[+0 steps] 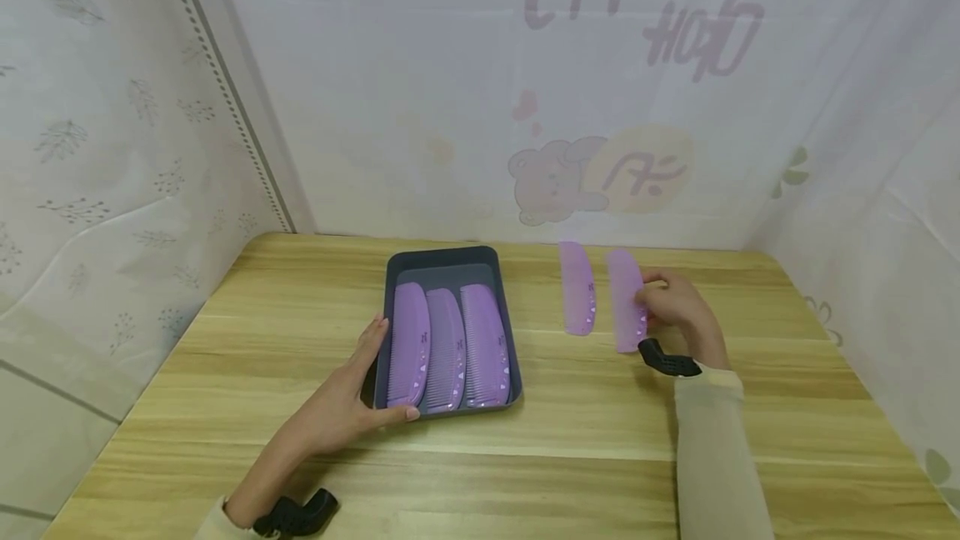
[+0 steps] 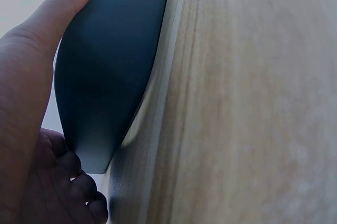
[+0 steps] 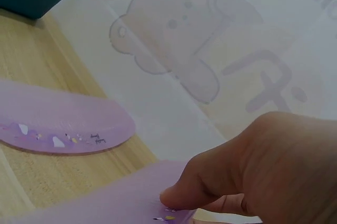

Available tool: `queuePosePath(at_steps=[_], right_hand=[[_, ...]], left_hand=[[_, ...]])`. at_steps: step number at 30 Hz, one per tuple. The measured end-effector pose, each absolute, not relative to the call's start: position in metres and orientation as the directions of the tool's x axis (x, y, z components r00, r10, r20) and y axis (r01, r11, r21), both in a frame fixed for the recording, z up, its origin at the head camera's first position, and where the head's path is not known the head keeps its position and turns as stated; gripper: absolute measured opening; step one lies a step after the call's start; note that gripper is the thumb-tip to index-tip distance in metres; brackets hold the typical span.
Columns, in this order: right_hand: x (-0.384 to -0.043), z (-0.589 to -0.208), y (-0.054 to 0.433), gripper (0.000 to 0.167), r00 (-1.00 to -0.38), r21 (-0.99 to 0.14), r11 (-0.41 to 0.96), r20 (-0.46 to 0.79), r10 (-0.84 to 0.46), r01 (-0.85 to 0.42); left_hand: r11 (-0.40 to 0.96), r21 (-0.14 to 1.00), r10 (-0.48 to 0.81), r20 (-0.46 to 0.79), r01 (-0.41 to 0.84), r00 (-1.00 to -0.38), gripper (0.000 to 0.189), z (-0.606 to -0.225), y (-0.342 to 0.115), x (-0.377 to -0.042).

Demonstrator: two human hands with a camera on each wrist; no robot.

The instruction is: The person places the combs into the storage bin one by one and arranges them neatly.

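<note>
A dark grey rectangular tray (image 1: 450, 275) has three purple combs lying side by side in it: a left comb (image 1: 409, 336), a middle comb (image 1: 446, 340) and a right comb (image 1: 486, 336). My left hand (image 1: 341, 402) holds the tray's near left corner, its thumb along the front wall (image 2: 113, 50) and the fingers against the left side. To the right of the tray, my right hand (image 1: 678, 304) pinches the right edge of another purple comb (image 1: 624, 294). One more purple comb (image 1: 576, 290) lies on the table just left of it.
The wooden table (image 1: 570, 432) carries everything. A pale printed cloth (image 1: 405, 107) hangs behind its far edge, with further cloth on the left and right sides. A black band sits on each wrist.
</note>
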State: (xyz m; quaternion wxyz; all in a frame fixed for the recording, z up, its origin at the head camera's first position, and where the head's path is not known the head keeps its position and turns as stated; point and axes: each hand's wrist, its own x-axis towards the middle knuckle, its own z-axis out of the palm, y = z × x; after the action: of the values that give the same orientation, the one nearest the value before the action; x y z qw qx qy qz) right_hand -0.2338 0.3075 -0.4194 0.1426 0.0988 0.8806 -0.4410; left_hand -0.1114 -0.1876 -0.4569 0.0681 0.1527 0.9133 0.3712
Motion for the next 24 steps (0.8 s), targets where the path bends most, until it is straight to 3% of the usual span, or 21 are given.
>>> queuePosePath(at_steps=[24], right_hand=[[-0.227, -0.391, 0.293, 0.054, -0.974, -0.875, 0.461, -0.208, -0.085, 0.146]], left_hand=[[0.686, 0.689, 0.328, -0.004, 0.235, -0.945, 0.131, -0.458, -0.188, -0.111]])
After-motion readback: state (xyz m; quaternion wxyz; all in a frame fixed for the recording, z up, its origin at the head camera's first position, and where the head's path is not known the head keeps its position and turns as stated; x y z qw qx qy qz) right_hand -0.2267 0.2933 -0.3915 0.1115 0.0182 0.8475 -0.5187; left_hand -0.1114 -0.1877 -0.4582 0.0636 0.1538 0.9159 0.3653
